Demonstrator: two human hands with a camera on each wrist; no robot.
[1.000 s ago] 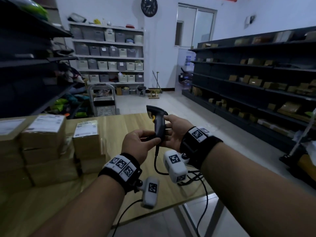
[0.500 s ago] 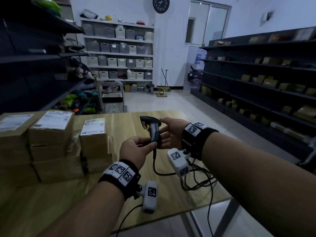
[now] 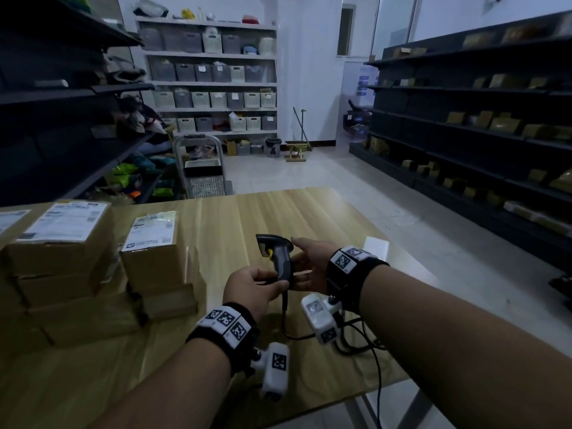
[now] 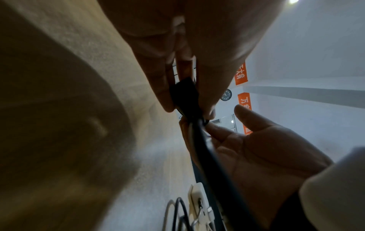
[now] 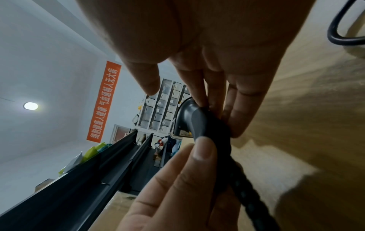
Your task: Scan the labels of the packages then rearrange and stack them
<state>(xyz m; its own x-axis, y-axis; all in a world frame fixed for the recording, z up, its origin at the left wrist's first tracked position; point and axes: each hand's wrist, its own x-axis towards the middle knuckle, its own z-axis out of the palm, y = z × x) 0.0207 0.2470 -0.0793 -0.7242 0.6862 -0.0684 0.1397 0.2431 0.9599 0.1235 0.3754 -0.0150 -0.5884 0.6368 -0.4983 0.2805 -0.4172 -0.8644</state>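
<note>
A black handheld scanner point(image 3: 280, 258) is held upright over the wooden table point(image 3: 278, 212), its cable point(image 3: 286, 308) hanging down. My left hand point(image 3: 278, 281) pinches the lower end of its handle point(image 4: 184, 90) between thumb and fingers. My right hand point(image 3: 301, 261) is open, its straight fingers point(image 5: 235, 109) touching the handle point(image 5: 195, 120) from the right and its thumb lifted clear. Brown cardboard packages with white labels stand stacked at the table's left: a taller pile point(image 3: 65, 243) and a smaller pile point(image 3: 151, 258) closer to the hands.
Loose cables point(image 3: 356, 342) and a white power strip point(image 3: 376, 246) lie on the table by my right wrist. Dark shelving point(image 3: 464, 134) runs along the right, more dark racks point(image 3: 62, 119) along the left. A metal step cart point(image 3: 204, 168) stands behind the table.
The scanner and both hands have come down closer to the table. My right hand has loosened from around the handle to straight fingers with the thumb lifted.
</note>
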